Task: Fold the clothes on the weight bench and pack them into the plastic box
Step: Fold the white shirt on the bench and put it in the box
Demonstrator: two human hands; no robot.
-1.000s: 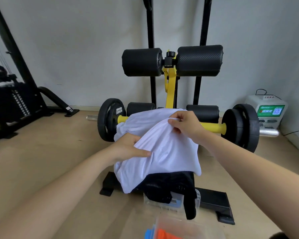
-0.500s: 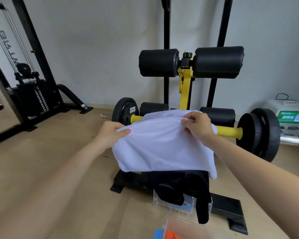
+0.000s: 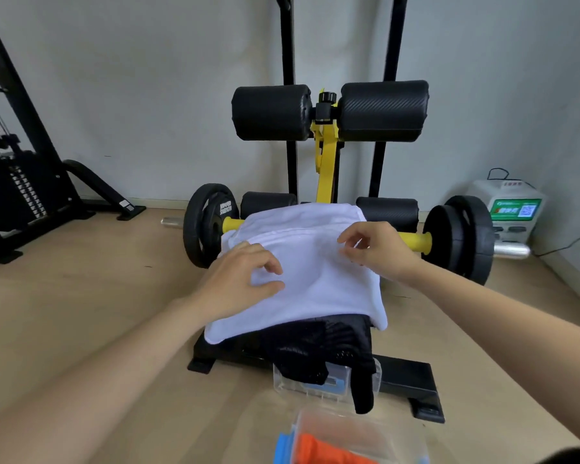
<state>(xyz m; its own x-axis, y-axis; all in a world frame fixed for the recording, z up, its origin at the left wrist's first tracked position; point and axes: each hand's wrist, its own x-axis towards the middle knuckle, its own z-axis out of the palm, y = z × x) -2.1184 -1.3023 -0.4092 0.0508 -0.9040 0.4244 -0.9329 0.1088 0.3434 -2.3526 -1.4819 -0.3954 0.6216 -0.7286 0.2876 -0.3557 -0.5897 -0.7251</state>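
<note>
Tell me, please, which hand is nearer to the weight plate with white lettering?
Left. The left hand is over the white garment, just beside the weight plate; the right hand is across the garment, farther away.

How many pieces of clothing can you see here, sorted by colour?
White: 1, the white garment spread on top.
Black: 1, the black garment hanging beneath it; it looks like one piece, though I cannot be sure.
Orange: 1, the orange garment in the near plastic box.
Total: 3.
</note>
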